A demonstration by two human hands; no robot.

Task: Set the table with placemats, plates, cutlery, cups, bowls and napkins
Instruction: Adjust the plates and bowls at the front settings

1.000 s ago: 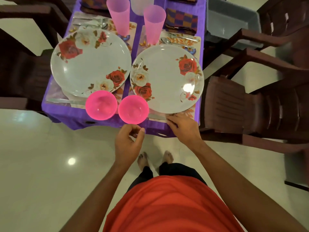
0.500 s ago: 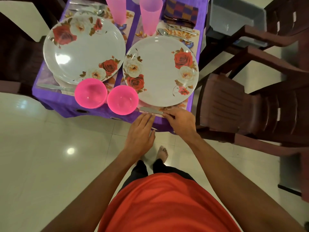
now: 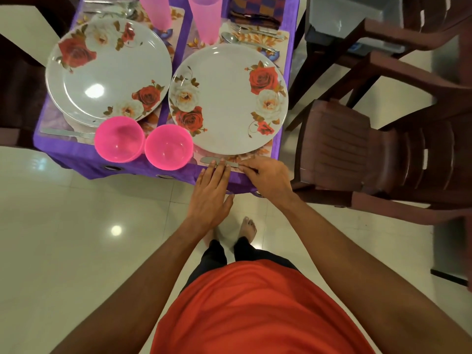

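Note:
A table knife (image 3: 208, 160) lies on the floral placemat (image 3: 260, 151) at the near edge of the purple table (image 3: 76, 154), just below the right rose-pattern plate (image 3: 228, 98). My left hand (image 3: 210, 195) lies flat with straight fingertips touching the knife. My right hand (image 3: 268, 178) pinches the knife's handle end. A second plate (image 3: 108, 70) sits to the left with another knife (image 3: 67, 133) below it. Two pink bowls (image 3: 118, 139) (image 3: 168, 146) stand at the near edge. Two pink cups (image 3: 205, 19) (image 3: 154, 11), a spoon and fork (image 3: 251, 39) and a checked napkin (image 3: 256, 8) lie behind.
Brown plastic chairs (image 3: 357, 149) stand close on the right of the table, and a dark chair (image 3: 18, 80) on the left. A grey bin (image 3: 357, 24) sits behind the right chairs. My bare feet (image 3: 249, 228) stand on glossy white floor tiles.
My left hand moved right from below the bowl and now touches the knife with flat fingers. My right hand stays at the knife's handle end. The view has shifted.

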